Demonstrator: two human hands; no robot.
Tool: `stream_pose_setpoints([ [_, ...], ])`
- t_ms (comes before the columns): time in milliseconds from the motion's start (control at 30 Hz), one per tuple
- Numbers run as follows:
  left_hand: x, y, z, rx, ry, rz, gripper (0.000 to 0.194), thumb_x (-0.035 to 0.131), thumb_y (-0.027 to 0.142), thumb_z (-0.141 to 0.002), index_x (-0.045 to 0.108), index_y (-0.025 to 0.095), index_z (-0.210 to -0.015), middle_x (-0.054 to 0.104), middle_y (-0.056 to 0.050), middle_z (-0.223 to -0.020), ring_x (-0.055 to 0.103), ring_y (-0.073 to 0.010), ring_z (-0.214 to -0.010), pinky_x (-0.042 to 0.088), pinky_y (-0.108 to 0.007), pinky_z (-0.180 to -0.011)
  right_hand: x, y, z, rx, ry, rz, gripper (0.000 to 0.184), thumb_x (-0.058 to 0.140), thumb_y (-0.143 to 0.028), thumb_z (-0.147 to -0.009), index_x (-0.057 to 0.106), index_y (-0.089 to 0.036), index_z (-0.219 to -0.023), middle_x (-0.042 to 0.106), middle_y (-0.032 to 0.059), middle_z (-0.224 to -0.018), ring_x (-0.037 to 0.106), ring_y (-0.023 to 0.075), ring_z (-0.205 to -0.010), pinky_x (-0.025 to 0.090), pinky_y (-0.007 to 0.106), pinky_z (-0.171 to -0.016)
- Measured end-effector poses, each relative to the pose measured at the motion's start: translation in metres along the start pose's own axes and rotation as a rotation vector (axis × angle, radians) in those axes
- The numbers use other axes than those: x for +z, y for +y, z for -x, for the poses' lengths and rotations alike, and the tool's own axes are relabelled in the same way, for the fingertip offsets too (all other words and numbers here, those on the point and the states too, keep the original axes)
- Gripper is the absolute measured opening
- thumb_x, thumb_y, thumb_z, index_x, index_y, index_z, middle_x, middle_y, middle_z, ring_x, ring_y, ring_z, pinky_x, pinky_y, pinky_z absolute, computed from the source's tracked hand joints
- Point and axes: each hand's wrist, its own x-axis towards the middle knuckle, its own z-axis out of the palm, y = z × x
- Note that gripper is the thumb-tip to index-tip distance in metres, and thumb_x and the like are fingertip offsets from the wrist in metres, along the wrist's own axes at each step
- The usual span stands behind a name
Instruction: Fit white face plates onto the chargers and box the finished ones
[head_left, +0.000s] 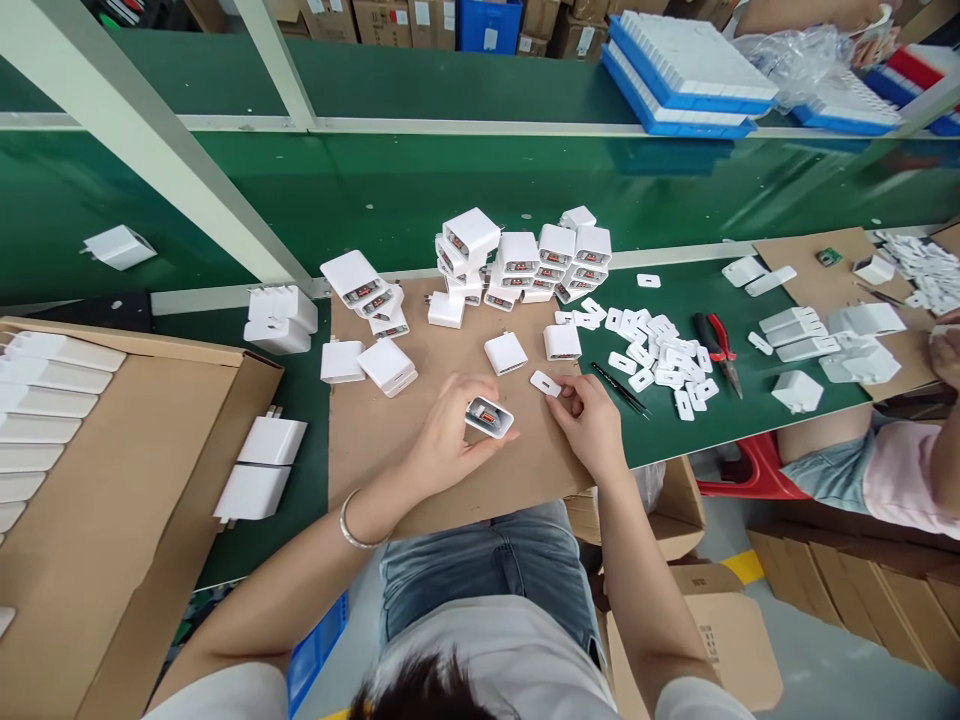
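Right now our left hand (452, 432) has its thumb and fingers clamped around one white housing (490, 417), tilted so its open end shows a metal and orange part inside. Our right hand (592, 420) pinches one slotted plate (545, 383) between thumb and fingertip, just beside the housing but apart from it. Both hands are over one brown sheet (427, 512).

Taking the held housing as the clock's centre, one closed-up block (505, 354) lies near at twelve o'clock and a second block (562, 342) at one. Farther off at twelve, we see a stacked heap (517, 260), too overlapped for us to count surely. Toward ten sit three leaning housings (364, 290) and, nearer us, two flat-lying housings (388, 367).

At nine we have two side-by-side blocks (271, 440) on the green table (300, 520), then one open carton (112, 480) with at least seven housings in a row. Toward two to three o'clock spreads a loose pile of plates (664, 350), dozens of them, with one pair of black tweezers (621, 390) nearer us and one pair of red-handled pliers (720, 350) beyond. At three, one person (904, 470) sits by a red stool (757, 470).
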Motion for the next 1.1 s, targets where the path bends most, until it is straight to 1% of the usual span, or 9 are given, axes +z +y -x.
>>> stream_pose_setpoints([
  [167, 0.000, 0.001, 0.000, -0.012, 0.006, -0.042, 0.044, 0.077, 0.032, -0.087, 0.046, 0.025, -0.117, 0.061, -0.008, -0.110, 0.061, -0.0240, -0.101, 0.051, -0.040, -0.087, -0.004, -0.022, 0.005, 0.025, 0.036, -0.215, 0.023, 0.067, -0.037, -0.090, 0.070, -0.023, -0.108, 0.057, 0.0015, -0.087, 0.048, 0.0151, -0.066, 0.045, 0.030, -0.063],
  [300, -0.002, 0.002, 0.001, -0.025, -0.057, -0.003, 0.023, 0.053, 0.033, -0.101, 0.046, 0.023, -0.120, 0.059, -0.010, -0.112, 0.058, -0.0249, -0.106, 0.050, -0.042, -0.091, -0.011, -0.057, 0.018, -0.091, 0.097, -0.393, 0.020, 0.067, -0.030, -0.090, 0.067, -0.026, -0.110, 0.055, 0.0013, -0.091, 0.048, 0.0149, -0.068, 0.044, 0.031, -0.063],
  [400, -0.003, 0.002, 0.002, -0.044, -0.070, 0.034, 0.024, 0.036, 0.039, -0.107, 0.047, 0.023, -0.121, 0.059, -0.012, -0.114, 0.057, -0.0253, -0.107, 0.049, -0.043, -0.092, -0.011, -0.078, 0.025, -0.224, 0.061, -0.359, 0.022, 0.068, -0.027, -0.090, 0.066, -0.028, -0.112, 0.058, 0.0026, -0.093, 0.053, 0.0168, -0.072, 0.047, 0.032, -0.063],
  [500, -0.001, 0.002, 0.003, -0.075, -0.073, 0.020, 0.023, 0.035, 0.038, -0.108, 0.049, 0.023, -0.118, 0.060, -0.010, -0.112, 0.056, -0.0241, -0.104, 0.048, -0.041, -0.091, -0.007, -0.091, 0.030, -0.328, 0.019, -0.295, 0.025, 0.066, -0.023, -0.091, 0.063, -0.028, -0.116, 0.061, 0.0043, -0.096, 0.058, 0.0186, -0.078, 0.051, 0.033, -0.067],
  [633, 0.004, 0.003, 0.005, -0.152, -0.050, 0.052, 0.019, 0.035, 0.030, -0.109, 0.052, 0.023, -0.112, 0.061, -0.007, -0.105, 0.057, -0.0212, -0.099, 0.047, -0.037, -0.090, -0.013, -0.084, 0.016, -0.388, -0.086, -0.240, 0.026, 0.067, -0.027, -0.091, 0.063, -0.027, -0.116, 0.062, 0.0044, -0.097, 0.059, 0.0189, -0.081, 0.051, 0.033, -0.069],
  [733, 0.007, 0.003, 0.008, -0.254, -0.043, 0.086, 0.022, 0.035, 0.031, -0.109, 0.054, 0.022, -0.106, 0.060, -0.005, -0.098, 0.057, -0.0203, -0.093, 0.046, -0.036, -0.087, -0.026, -0.050, -0.034, -0.365, 0.084, -0.195, 0.021, 0.067, -0.033, -0.091, 0.064, -0.026, -0.110, 0.059, 0.0024, -0.091, 0.053, 0.0168, -0.073, 0.048, 0.032, -0.068],
  [867, 0.008, 0.002, 0.011, -0.354, -0.057, 0.125, 0.025, 0.034, 0.034, -0.109, 0.055, 0.021, -0.102, 0.060, -0.005, -0.097, 0.057, -0.0201, -0.094, 0.045, -0.035, -0.088, -0.041, 0.022, -0.155, -0.096, 0.494, -0.272, 0.025, 0.051, -0.035, -0.093, 0.057, -0.021, -0.112, 0.057, 0.0038, -0.095, 0.051, 0.0151, -0.069, 0.047, 0.031, -0.067],
  [967, 0.005, 0.001, 0.011, -0.393, -0.059, 0.142, 0.027, 0.033, 0.035, -0.109, 0.055, 0.021, -0.101, 0.061, -0.005, -0.097, 0.057, -0.0204, -0.095, 0.044, -0.035, -0.088, -0.045, 0.067, -0.238, 0.168, 0.426, -0.078, 0.047, 0.054, -0.031, -0.083, 0.050, -0.016, -0.128, 0.058, 0.0132, -0.118, 0.057, 0.0190, -0.082, 0.052, 0.039, -0.084],
  [1100, 0.000, -0.001, 0.009, -0.452, -0.064, 0.139, 0.029, 0.033, 0.036, -0.109, 0.056, 0.020, -0.099, 0.062, -0.006, -0.098, 0.058, -0.0210, -0.096, 0.044, -0.035, -0.088, -0.045, 0.095, -0.300, 0.159, 0.329, 0.134, 0.067, 0.062, -0.031, -0.074, 0.050, -0.017, -0.139, 0.048, 0.0210, -0.144, 0.051, 0.0354, -0.127, 0.040, 0.054, -0.111],
])
